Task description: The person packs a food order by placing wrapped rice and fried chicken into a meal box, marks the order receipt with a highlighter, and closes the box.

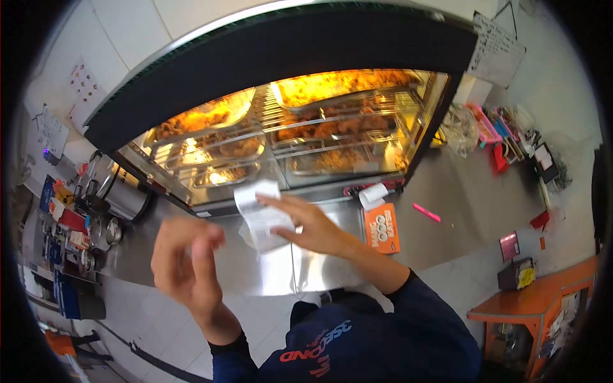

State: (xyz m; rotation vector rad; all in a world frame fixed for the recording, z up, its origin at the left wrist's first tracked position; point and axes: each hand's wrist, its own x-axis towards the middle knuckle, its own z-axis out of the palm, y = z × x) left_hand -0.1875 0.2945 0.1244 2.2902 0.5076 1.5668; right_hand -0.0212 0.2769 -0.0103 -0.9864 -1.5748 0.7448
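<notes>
My right hand (310, 225) reaches over the metal counter, its fingers and thumb gripping a white printed receipt (260, 220). The slip hangs tilted in front of the display case, and its print is too small to read. Raised close to the camera, my left hand (185, 271) is blurred, with loosely curled fingers and the thumb a little apart from them. Nothing shows in it. Just right of my right hand, an orange printed box or pad (382, 228) lies on the counter, with a white paper roll (373, 196) at its top edge.
A lit glass warming case (281, 147) holds trays of fried food behind the counter (440, 236). A pink marker (426, 212) lies to the right. At left stands a steel pot or cooker (124, 191); an orange table (520, 303) is at lower right.
</notes>
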